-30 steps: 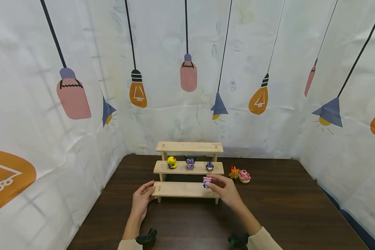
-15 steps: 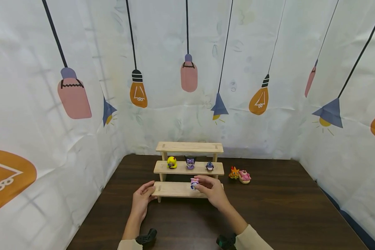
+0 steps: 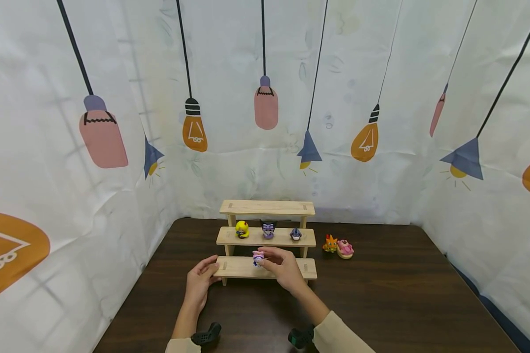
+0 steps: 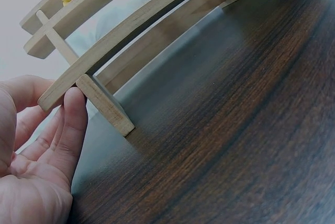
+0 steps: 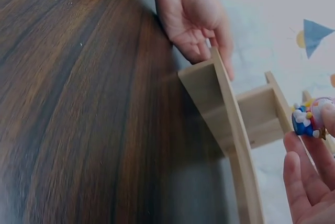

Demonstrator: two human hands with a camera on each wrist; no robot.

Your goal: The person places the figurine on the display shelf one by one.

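Note:
A wooden three-step display stand (image 3: pixel 238 267) stands on the table. My left hand (image 3: pixel 199 279) grips the left end of its lowest step; in the left wrist view, a finger (image 4: pixel 75 114) lies under the board beside the leg. Between thumb and fingertips, my right hand (image 3: pixel 286 269) pinches a small figurine (image 3: pixel 258 258) with a pink top and blue-and-white body. It is over the lowest step, left of its middle. The right wrist view shows the figurine (image 5: pixel 309 118) tilted sideways in that frame, partly covered by the thumb.
On the middle step stand a yellow-haired figurine (image 3: pixel 242 229), a purple-and-black figurine (image 3: pixel 268 230) and a small blue-purple figurine (image 3: pixel 296 234). An orange figurine (image 3: pixel 330 243) and a pink figurine (image 3: pixel 345 249) rest on the dark table (image 3: pixel 402 284), right of the stand. A printed curtain hangs behind.
My right hand has moved left along the lowest step with the figurine, from near its right end to left of the middle. The left hand stays in place.

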